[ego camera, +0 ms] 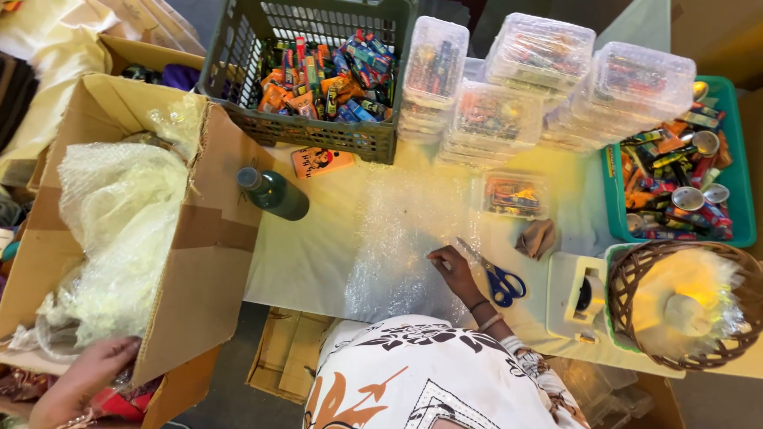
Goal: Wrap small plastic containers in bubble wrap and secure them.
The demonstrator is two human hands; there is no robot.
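My right hand (453,268) rests on a clear bubble wrap sheet (397,238) spread over the pale table, with the fingers bent and pinching the sheet. Blue-handled scissors (497,278) lie just right of that hand. My left hand (83,380) is at the lower left, fingers apart, touching the near rim of a big cardboard box (203,262) stuffed with crumpled bubble wrap (119,230). Nothing is held in the left hand.
A dark green bottle (274,193) lies near the box. A dark crate (238,71) of colourful small packets stands behind it. Stacked clear lidded boxes (540,71), a teal tray (743,199) of packets, a wicker basket (636,278) and a white tape dispenser (576,298) are on the right.
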